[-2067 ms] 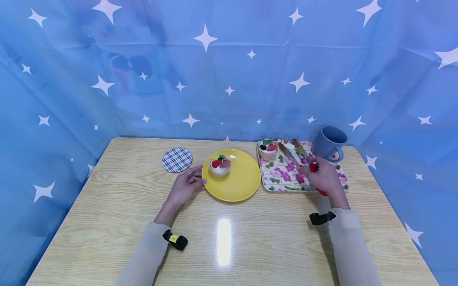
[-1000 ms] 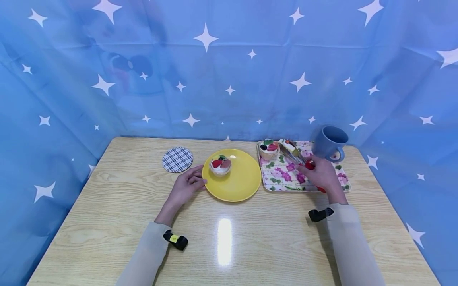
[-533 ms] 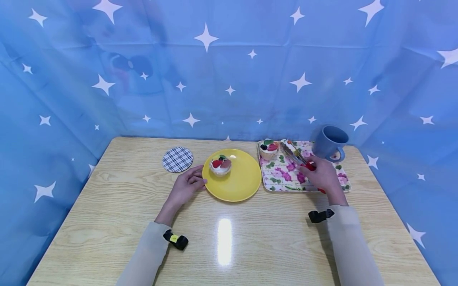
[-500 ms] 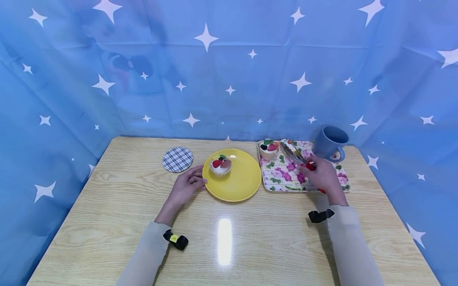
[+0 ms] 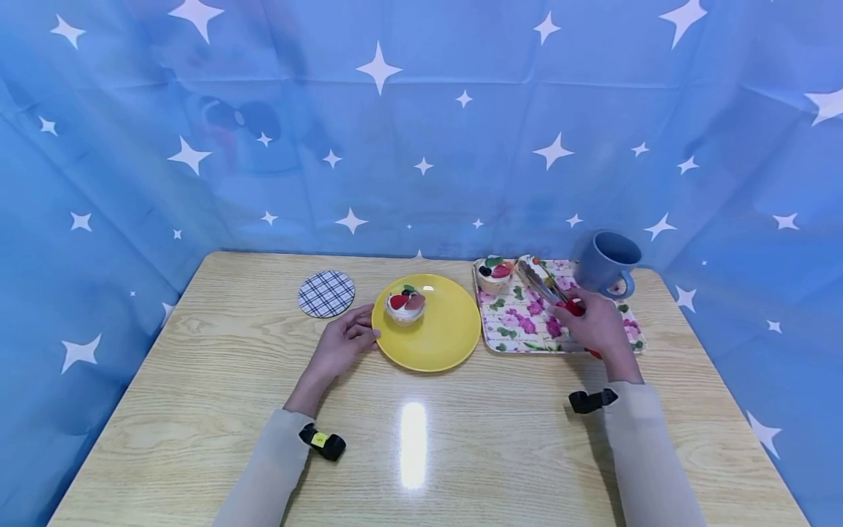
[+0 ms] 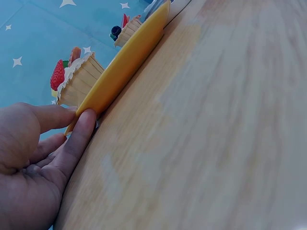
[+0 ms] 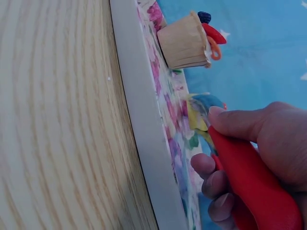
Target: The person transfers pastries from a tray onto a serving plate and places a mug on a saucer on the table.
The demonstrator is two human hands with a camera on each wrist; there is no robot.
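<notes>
My left hand [image 5: 339, 348] pinches the near-left rim of a yellow plate [image 5: 448, 329] between thumb and fingers, as the left wrist view shows. On that plate sits a fruit-topped cupcake [image 5: 404, 306]. With my right hand [image 5: 598, 326] I grip red-handled tongs [image 7: 254, 182] over a floral tray [image 5: 507, 322]. Their metal ends reach a small cake piece [image 5: 532, 265] at the tray's back edge, one arm on its near left side, the other on its right. Whether they touch it cannot be told. A second cupcake [image 5: 494, 278] stands at the tray's back left corner.
A blue mug [image 5: 602, 267] stands at the tray's back right, close to my right hand. Left of the plate lies a round checked coaster [image 5: 326, 294]. A star-printed blue curtain [image 5: 421, 132] hangs behind the wooden table [image 5: 263, 395].
Since the earliest frame, the tongs' ends have come closer together around the cake piece, and shifted slightly right lately. My left hand, the plate and its cupcake have stayed put.
</notes>
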